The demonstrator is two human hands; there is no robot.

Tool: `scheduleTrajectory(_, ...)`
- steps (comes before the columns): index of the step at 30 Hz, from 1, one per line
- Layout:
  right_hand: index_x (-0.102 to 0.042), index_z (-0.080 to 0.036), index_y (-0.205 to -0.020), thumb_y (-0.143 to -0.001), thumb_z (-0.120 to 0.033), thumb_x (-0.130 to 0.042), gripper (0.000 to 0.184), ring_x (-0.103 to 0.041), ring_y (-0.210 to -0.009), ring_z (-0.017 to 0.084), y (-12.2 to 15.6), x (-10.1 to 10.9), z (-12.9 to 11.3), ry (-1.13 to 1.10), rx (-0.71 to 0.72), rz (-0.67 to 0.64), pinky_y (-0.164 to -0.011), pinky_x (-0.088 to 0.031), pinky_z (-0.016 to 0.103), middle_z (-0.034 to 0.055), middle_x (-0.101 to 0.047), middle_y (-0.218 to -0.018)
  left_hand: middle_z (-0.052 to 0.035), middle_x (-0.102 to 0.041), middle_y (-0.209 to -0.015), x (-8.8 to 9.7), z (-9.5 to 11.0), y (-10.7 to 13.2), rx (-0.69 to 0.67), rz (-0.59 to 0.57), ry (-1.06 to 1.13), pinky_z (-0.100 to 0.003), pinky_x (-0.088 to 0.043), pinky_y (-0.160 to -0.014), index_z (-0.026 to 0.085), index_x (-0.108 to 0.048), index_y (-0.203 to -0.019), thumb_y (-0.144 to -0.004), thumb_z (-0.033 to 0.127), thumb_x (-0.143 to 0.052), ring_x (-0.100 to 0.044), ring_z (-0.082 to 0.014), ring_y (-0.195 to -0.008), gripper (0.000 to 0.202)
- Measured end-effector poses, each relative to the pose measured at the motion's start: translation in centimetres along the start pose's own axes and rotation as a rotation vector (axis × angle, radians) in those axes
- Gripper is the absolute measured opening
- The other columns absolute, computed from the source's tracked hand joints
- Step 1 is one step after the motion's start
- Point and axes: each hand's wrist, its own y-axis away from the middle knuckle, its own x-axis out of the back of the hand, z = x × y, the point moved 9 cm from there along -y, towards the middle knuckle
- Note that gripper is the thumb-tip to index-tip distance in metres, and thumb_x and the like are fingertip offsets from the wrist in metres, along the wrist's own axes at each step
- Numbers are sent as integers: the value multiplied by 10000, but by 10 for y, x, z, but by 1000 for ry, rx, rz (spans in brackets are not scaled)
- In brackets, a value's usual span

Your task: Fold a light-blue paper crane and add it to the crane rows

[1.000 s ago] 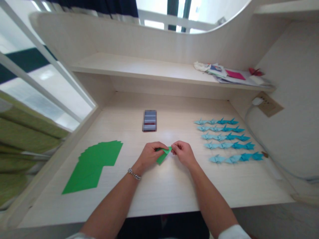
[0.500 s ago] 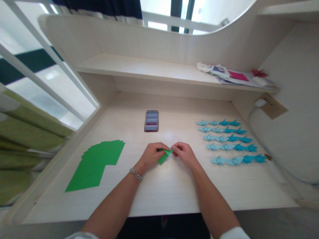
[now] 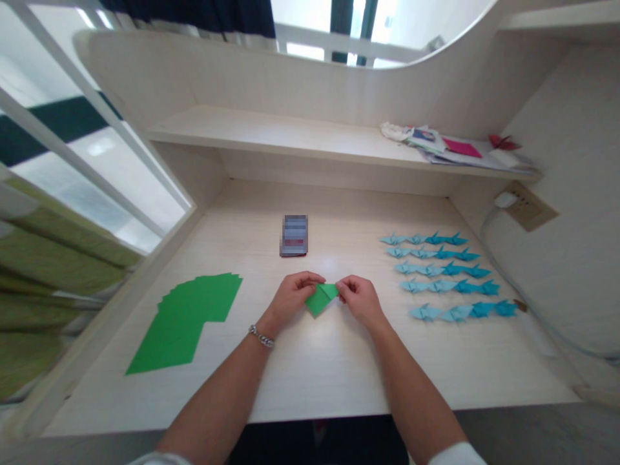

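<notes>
No writing can be read; the small card on the desk is blurred out.

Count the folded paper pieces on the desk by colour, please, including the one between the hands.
Light blue cranes: 10
Darker blue cranes: 10
Green folded piece, pinched by the left hand and the right hand: 1
Total: 21 folded pieces
The flat green sheets are left out: they lie fanned too closely to count.
</notes>
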Motion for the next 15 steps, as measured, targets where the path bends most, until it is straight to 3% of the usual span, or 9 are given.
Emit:
scheduleTrajectory(3,-641,-178,-696,-801,-335,-532,219,-546,-565,149,3,-1,-7,43,35,10,-553,-401,249,17,-626,-600,-59,-711,-856,-2,1,0,6,2,-45,-283,-499,-712,148,-697,-864,-759,208,-555,-639,-171,-788,187)
scheduleTrajectory(9,-645,-187,-687,-805,-306,-525,206,-549,-590,145,7,-8,-14,97,75,-17,-581,-400,246,13,-637,-629,-44,-678,-715,-16,-1,2,-9,-91,-174,-245,-464,-589,132,-685,-795,-808,354,-549,-590,-139,-643,260)
scheduleTrajectory(15,-644,-174,-707,-807,-328,-524,219,-547,-572,136,2,-16,-1,35,7,-86,-564,-401,236,1,-615,-599,-40,-674,-758,-14,7,5,-75,-64,-324,-261,-465,-656,149,-672,-798,-829,368,-510,-593,-153,-702,274)
